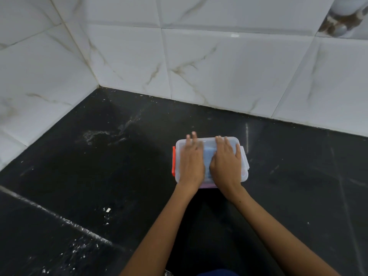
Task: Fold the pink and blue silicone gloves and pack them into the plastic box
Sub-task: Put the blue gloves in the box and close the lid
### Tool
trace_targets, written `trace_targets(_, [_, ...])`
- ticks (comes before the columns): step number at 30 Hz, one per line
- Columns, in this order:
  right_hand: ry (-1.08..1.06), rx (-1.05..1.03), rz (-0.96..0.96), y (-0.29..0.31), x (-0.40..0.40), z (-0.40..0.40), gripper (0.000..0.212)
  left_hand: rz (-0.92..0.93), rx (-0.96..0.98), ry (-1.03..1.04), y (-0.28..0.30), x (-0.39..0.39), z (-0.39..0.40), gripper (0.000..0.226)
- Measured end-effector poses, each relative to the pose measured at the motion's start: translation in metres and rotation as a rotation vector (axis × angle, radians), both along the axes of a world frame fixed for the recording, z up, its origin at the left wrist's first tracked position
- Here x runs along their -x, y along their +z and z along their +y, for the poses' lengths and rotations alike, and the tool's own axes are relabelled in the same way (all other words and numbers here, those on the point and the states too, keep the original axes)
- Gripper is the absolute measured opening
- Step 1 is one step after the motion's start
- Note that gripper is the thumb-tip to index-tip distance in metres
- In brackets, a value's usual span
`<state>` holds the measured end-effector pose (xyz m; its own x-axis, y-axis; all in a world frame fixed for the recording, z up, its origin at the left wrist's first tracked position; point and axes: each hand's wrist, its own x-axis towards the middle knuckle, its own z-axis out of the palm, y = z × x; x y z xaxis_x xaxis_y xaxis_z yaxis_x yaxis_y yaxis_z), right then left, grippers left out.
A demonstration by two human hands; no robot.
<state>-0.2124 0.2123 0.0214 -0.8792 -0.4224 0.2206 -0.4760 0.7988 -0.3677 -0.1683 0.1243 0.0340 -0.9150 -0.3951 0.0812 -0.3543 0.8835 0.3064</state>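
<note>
A clear plastic box (244, 168) with its lid on sits on the black counter, an orange clip (173, 162) on its left side. Through the lid a blue glove (208, 156) shows between my hands, and a strip of pink glove (207, 185) shows at the near edge. My left hand (191, 160) lies flat on the left half of the lid, fingers spread and blurred. My right hand (227, 162) lies flat on the right half, palm down.
The black stone counter (99, 176) meets white marble-look wall tiles (219, 66) at the back and left, forming a corner. White crumbs and dust lie on the counter at the left and front left. A fixture (342, 18) sits at the top right.
</note>
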Motion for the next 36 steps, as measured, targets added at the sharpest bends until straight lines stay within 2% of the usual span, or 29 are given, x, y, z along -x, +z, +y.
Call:
trace_targets(2, [-0.138,0.026,0.080,0.002,0.001,0.014,0.057,-0.029,-0.112,-0.156,0.000,0.015,0.016,0.050])
trace_targets(4, [-0.195,0.042,0.045,0.004,0.004,0.028,0.057,-0.033,-0.118,-0.191,-0.005,0.023,0.026,0.050])
trace_targets(11, [-0.261,0.286,-0.359,0.007,0.012,0.060,0.043,-0.003,-0.008,-0.155,-0.023,0.027,0.038,0.054])
trace_targets(14, [-0.311,0.443,-0.644,0.007,0.015,0.060,0.049,-0.001,0.011,-0.153,-0.024,0.026,0.038,0.054])
trace_targets(16, [-0.354,0.609,-0.766,0.006,0.018,0.059,0.055,-0.001,0.010,-0.148,-0.024,0.025,0.039,0.054])
trace_targets(18, [-0.391,0.649,-0.655,0.004,0.018,0.056,0.060,0.000,-0.002,-0.145,-0.022,0.025,0.039,0.054])
trace_targets(20, [-0.369,0.574,-0.447,0.004,0.014,0.053,0.055,0.002,-0.011,-0.147,-0.021,0.024,0.040,0.053])
trace_targets(22, [-0.314,0.474,-0.326,0.005,0.010,0.051,0.047,-0.005,-0.006,-0.145,-0.020,0.025,0.039,0.053])
trace_targets(30, [-0.209,0.224,-0.145,0.007,0.010,0.050,0.041,-0.015,0.018,-0.134,-0.022,0.026,0.040,0.052])
trace_targets(34, [-0.174,0.225,-0.142,0.000,0.001,0.048,0.046,-0.029,0.034,-0.190,-0.019,0.020,0.035,0.051])
trace_targets(36, [-0.133,0.199,-0.117,-0.005,-0.004,0.048,0.051,-0.020,0.102,-0.163,-0.017,0.007,0.022,0.052])
